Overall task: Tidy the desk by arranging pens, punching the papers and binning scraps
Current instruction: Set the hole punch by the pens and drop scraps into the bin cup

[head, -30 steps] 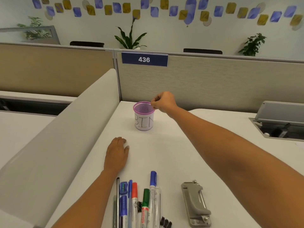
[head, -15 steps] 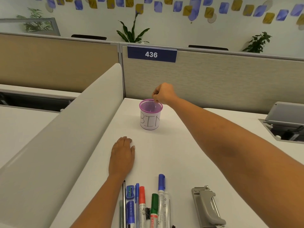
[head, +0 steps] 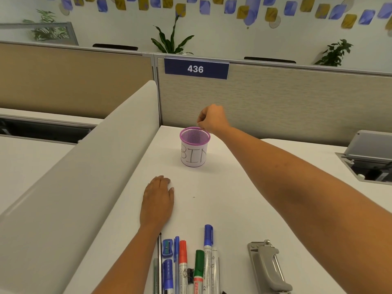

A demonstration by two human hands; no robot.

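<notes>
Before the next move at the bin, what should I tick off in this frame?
1. Right hand over the bin's far rim: ok.
2. Scrap pinched in that hand: cannot tell.
3. Bin upright: ok.
4. Left hand flat on the desk, apart from the bin: ok.
5. Pens side by side at the near edge: ok.
6. Papers punched: cannot tell, none in view.

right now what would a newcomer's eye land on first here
The purple mesh cup marked BIN stands at the far end of the desk, with the right hand over its rim, fingertips pinched and nothing visible between them. Near the front edge, markers lie in a row beside a grey hole punch, and the left hand rests flat on the desk.
</notes>
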